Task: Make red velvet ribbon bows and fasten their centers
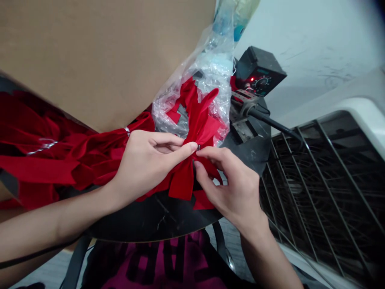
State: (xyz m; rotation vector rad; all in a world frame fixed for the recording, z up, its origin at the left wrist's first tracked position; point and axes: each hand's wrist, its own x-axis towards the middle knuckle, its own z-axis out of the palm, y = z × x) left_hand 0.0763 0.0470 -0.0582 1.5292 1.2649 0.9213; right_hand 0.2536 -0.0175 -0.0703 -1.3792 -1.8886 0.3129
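A red velvet ribbon bow (197,120) stands over the middle of a dark round table (156,218). My left hand (147,160) pinches the bow at its knot, fingers pressed together. My right hand (231,186) pinches the same knot from the right, where a small silver wire shows. The bow's tails hang down between both hands.
A heap of finished red bows (45,156) lies at the left. A clear plastic bag (207,68) with more red ribbon sits behind the bow. A black heated tool station (258,74) with a red light stands at the back right. A cardboard box (102,52) fills the upper left, a wire fan grille (325,180) the right.
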